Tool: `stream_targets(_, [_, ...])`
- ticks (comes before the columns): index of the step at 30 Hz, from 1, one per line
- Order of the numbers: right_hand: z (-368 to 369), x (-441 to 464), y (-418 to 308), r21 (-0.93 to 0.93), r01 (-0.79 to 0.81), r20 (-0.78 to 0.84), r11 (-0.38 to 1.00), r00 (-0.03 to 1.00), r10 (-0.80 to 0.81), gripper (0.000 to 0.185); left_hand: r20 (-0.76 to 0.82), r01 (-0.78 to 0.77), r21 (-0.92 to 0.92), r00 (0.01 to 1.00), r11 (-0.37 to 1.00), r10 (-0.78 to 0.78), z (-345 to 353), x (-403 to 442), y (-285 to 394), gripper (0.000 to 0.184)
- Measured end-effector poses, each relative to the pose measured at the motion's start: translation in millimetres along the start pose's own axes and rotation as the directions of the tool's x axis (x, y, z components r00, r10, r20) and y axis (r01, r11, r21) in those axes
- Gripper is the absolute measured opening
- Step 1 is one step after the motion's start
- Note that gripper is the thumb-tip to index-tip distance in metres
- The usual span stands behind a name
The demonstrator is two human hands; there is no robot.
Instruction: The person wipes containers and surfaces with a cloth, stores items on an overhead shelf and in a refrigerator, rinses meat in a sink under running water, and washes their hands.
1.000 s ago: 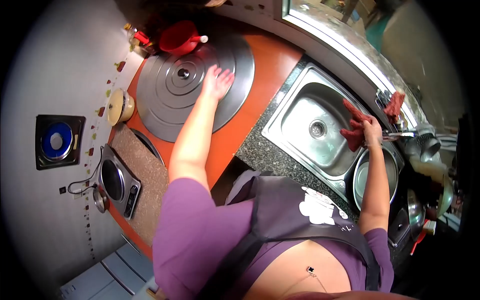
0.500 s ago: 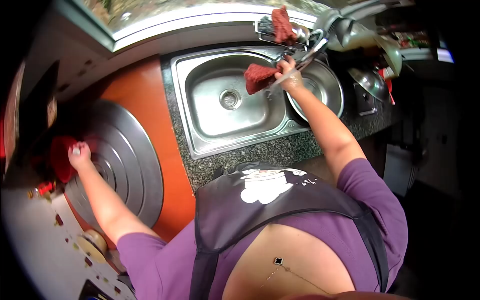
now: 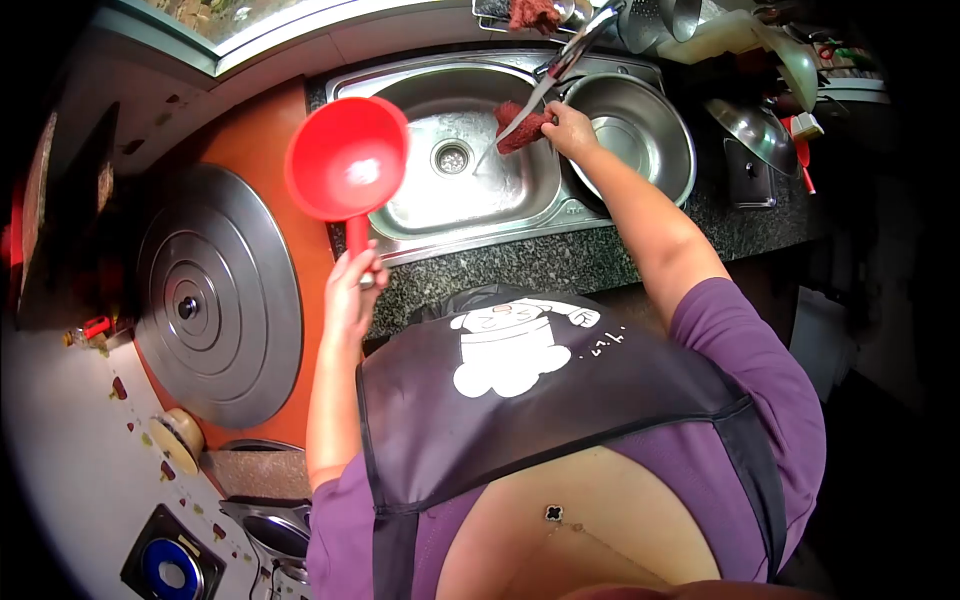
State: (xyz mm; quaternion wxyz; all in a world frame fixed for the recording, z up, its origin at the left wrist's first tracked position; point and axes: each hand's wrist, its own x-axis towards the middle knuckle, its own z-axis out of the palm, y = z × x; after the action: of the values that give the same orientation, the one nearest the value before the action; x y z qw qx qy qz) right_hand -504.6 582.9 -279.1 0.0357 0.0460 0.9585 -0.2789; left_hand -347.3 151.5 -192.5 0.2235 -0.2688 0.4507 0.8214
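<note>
My left hand (image 3: pixel 352 290) is closed around the handle of a red plastic water dipper (image 3: pixel 345 155). The dipper's bowl is tipped toward me over the left edge of the steel sink (image 3: pixel 470 220), and its inside looks bare. In my right hand (image 3: pixel 572 132) is a dark red cloth (image 3: pixel 513 130), gripped at one end and hanging over the sink's right side. Water runs from the faucet (image 3: pixel 585 42) past the cloth toward the drain (image 3: pixel 452 157). Beside it, under my right forearm, sits a round steel basin (image 3: pixel 655 150).
A large round metal lid (image 3: pixel 220 310) lies on the orange counter (image 3: pixel 290 130) at left. Another red cloth (image 3: pixel 535 14) is on the rack behind the faucet. Metal bowls and utensils crowd the right, including a steel bowl (image 3: pixel 750 135). A granite edge (image 3: pixel 500 255) borders the sink.
My left hand has brought the red dipper from the far left, over the lid, to the sink's left edge. My right hand still holds the cloth near the faucet; the camera view has shifted.
</note>
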Motion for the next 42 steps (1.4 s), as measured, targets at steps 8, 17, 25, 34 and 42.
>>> stream_targets(8, [19, -92, 20, 0.209, -0.237, -0.047, 0.949, 0.967, 0.252, 0.016, 0.141, 0.245, 0.206, 0.951, 0.947, -0.277, 105, 61, -50, 0.014])
stream_targets(17, [37, -138, 52, 0.175, -0.087, 0.138, 0.981, 0.988, 0.063, 0.019, 0.268, 0.441, -0.036, 0.869, 0.897, -0.417, 107, 85, -56, 0.024])
stream_targets(25, [34, -127, 48, 0.180, -0.061, 0.166, 0.982, 0.986, 0.030, 0.021, 0.177, 0.427, 0.125, 0.879, 0.896, -0.444, 89, 60, -28, 0.025])
stream_targets(34, [49, -116, 48, 0.127, -0.069, 0.238, 0.989, 0.971, 0.038, 0.021, 0.072, 0.450, 0.201, 0.879, 0.870, -0.471, 98, 86, -49, 0.040])
stream_targets(42, [53, -122, 50, 0.126, -0.089, 0.229, 0.988, 0.972, 0.058, 0.019, 0.330, 0.387, 0.020, 0.868, 0.922, -0.371, 43, 84, -63, 0.032])
